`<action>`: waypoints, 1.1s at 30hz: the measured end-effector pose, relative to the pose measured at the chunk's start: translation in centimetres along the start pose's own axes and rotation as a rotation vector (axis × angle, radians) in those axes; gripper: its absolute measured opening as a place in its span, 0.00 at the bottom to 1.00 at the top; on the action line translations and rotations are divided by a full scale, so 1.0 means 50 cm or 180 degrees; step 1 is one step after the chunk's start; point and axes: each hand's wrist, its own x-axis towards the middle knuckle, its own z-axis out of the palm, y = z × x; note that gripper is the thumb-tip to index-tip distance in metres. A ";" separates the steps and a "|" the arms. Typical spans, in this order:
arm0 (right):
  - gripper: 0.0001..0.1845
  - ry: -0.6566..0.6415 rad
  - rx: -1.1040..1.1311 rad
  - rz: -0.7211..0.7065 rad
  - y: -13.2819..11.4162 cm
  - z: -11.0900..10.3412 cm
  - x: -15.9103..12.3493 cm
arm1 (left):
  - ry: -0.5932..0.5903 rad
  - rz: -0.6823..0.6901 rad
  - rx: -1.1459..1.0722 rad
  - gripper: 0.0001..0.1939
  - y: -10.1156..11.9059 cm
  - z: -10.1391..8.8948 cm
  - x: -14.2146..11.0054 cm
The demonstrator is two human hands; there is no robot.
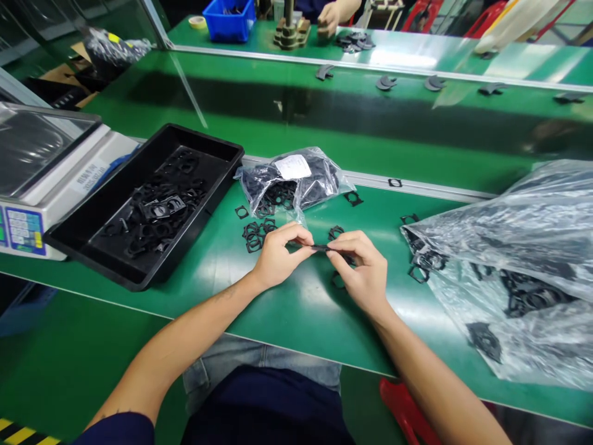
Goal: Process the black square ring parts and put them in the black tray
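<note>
My left hand (280,254) and my right hand (364,269) pinch the two ends of a thin black plastic part (320,248), seen edge-on above the green table. Its exact shape does not show at this angle. Just beyond my left hand lies a loose pile of black ring-shaped frames (254,235). Another black frame (335,232) rests behind my right hand, and one more is partly hidden beneath it. Farther back, a clear plastic bag (319,179) with a white label holds many of the same frames.
On the left, a black tray (194,244) holds black parts, beside a weighing scale (88,167). A large clear bag (519,228) of frames spreads over the right side. Across a metal rail, a co-worker's hand (328,18) is near a blue bin (229,21) and curved black pieces (386,83).
</note>
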 end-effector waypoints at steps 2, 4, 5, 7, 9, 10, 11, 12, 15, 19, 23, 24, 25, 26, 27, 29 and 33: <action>0.04 -0.0018 0.0018 -0.0025 0.001 0.001 0.000 | -0.0047 0.0102 0.0092 0.07 0.001 -0.003 0.001; 0.04 -0.0034 0.0058 -0.0003 0.002 0.003 -0.001 | -0.0055 0.0166 0.0156 0.06 0.001 -0.004 0.001; 0.04 -0.0043 0.0100 0.0029 0.002 0.004 -0.002 | -0.0042 0.0164 0.0154 0.07 0.001 -0.003 0.001; 0.03 -0.0069 0.0221 0.0103 0.001 0.005 -0.002 | 0.0012 0.0075 0.0059 0.06 -0.001 -0.001 0.000; 0.02 -0.0104 0.0328 0.0135 0.000 0.005 -0.002 | 0.0023 -0.0051 -0.0069 0.04 -0.003 0.002 0.000; 0.02 -0.0119 0.0352 0.0135 0.000 0.005 -0.001 | 0.0007 -0.0079 -0.0098 0.04 -0.003 0.002 0.000; 0.02 -0.0134 0.0359 0.0134 -0.001 0.004 -0.001 | -0.0011 -0.0068 -0.0090 0.04 -0.002 0.002 0.000; 0.02 -0.0145 0.0359 0.0143 -0.002 0.004 -0.001 | -0.0028 -0.0026 -0.0050 0.05 -0.002 0.001 0.000; 0.04 -0.0152 0.0402 0.0297 -0.002 0.004 0.000 | -0.0015 0.0071 0.0071 0.07 0.002 -0.001 0.000; 0.10 -0.0150 0.0752 0.0822 0.002 0.007 0.002 | -0.0047 -0.0421 -0.0162 0.04 0.001 0.002 0.000; 0.17 -0.0196 0.1199 0.1246 0.002 0.010 0.005 | -0.0064 -0.1143 -0.0678 0.09 -0.007 0.006 0.003; 0.18 -0.0165 0.1248 0.1276 0.002 0.010 0.005 | -0.0072 -0.1279 -0.0806 0.10 -0.009 0.006 0.005; 0.19 -0.0135 0.1286 0.1295 0.002 0.011 0.005 | -0.0081 -0.1402 -0.0931 0.12 -0.010 0.005 0.006; 0.20 -0.0118 0.1324 0.1320 0.002 0.011 0.005 | -0.0087 -0.1521 -0.1052 0.13 -0.011 0.005 0.008; 0.20 -0.0118 0.1365 0.1356 0.003 0.011 0.006 | -0.0087 -0.1634 -0.1168 0.15 -0.011 0.005 0.009; 0.22 -0.0129 0.1429 0.1434 0.006 0.012 0.006 | -0.0060 -0.1843 -0.1384 0.19 -0.010 0.005 0.010; 0.25 -0.0119 0.1473 0.1516 0.007 0.012 0.008 | -0.0044 -0.2192 -0.1716 0.24 -0.008 0.009 0.007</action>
